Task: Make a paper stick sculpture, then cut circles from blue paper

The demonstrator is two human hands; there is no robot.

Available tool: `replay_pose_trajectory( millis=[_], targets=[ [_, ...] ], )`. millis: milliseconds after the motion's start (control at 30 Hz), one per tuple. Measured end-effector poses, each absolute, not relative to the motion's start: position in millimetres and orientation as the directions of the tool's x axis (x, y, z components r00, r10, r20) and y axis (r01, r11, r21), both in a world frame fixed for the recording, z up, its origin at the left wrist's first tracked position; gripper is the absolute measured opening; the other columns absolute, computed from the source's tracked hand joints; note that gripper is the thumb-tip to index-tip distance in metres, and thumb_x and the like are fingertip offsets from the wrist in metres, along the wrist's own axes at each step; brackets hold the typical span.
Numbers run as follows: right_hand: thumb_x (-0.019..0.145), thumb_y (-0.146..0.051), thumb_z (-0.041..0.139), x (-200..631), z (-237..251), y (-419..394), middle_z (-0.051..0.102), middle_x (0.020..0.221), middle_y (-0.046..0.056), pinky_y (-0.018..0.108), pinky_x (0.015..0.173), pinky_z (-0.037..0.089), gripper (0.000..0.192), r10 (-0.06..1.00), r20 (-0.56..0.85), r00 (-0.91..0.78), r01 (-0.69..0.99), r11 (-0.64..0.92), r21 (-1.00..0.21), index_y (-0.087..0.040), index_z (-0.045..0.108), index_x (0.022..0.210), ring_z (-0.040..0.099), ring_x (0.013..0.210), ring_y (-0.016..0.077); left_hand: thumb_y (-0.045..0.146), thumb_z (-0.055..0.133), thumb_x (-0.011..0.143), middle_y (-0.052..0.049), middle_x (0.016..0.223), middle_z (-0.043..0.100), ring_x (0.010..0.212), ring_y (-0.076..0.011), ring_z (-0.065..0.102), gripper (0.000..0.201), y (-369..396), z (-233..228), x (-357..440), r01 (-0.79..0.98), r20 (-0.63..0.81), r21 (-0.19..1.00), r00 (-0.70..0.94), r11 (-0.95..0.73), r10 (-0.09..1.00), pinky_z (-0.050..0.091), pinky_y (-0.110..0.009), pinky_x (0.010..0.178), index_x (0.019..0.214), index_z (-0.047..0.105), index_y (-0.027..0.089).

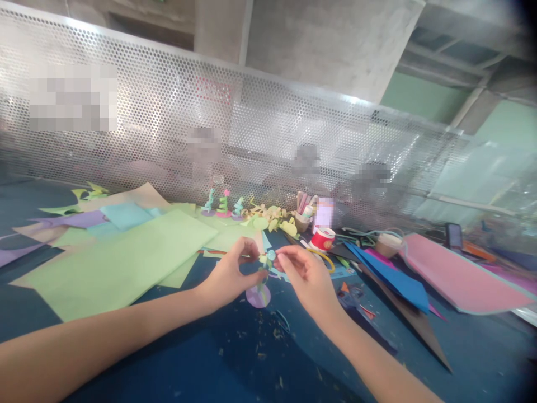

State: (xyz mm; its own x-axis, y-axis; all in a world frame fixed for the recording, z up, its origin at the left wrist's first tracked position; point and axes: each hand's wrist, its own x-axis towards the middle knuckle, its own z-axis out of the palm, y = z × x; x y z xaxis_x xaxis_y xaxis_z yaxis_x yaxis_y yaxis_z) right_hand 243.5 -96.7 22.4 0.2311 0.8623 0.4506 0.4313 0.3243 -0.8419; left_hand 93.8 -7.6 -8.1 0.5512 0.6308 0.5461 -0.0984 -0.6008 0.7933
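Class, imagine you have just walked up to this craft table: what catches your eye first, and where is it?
First, the left hand and right hand meeting at centre, pinching a small paper figure on a purple disc. Then the big green paper sheet spread at left, and the pink sheet and blue sheet at right.

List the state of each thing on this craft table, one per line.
left hand: pinching the paper figure
right hand: pinching the same figure
paper figure: upright, held above the table
green sheet: lying flat
red cup: upright
blue sheet: lying flat
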Motion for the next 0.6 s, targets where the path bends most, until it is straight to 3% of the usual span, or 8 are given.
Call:
replay_pose_trajectory(
  millis=[333, 600],
  targets=[
    [0.082, -0.042, 0.053, 243.8, 18.4, -94.7, 0.067, 0.081, 0.006, 0.032, 0.074, 0.054, 0.022, 0.861, 0.453, 0.231, 0.429, 0.327, -0.842, -0.021, 0.058, 0.085, 0.066, 0.079, 0.0213, 0.022, 0.067, 0.071, 0.001, 0.080, 0.060, 0.082, -0.0156, 0.061, 0.036, -5.3, -9.4, 95.6, -0.134, 0.351, 0.929, 0.618, -0.346, 0.704, 0.048, -0.034, 0.079, 0.097, 0.042, 0.022],
    [0.081, -0.043, 0.050, 253.5, 12.2, -89.9, 0.062, 0.068, 0.002, 0.031, 0.066, 0.050, 0.023, 0.835, 0.352, 0.423, 0.390, 0.183, -0.902, -0.022, 0.054, 0.075, 0.059, 0.068, 0.0189, 0.030, 0.063, 0.076, 0.000, 0.084, 0.067, 0.081, -0.0152, 0.064, 0.034, 3.3, 5.5, 89.9, -0.118, 0.305, 0.949, 0.577, -0.292, 0.758, 0.047, -0.031, 0.077, 0.102, 0.042, 0.024]
  ],
)
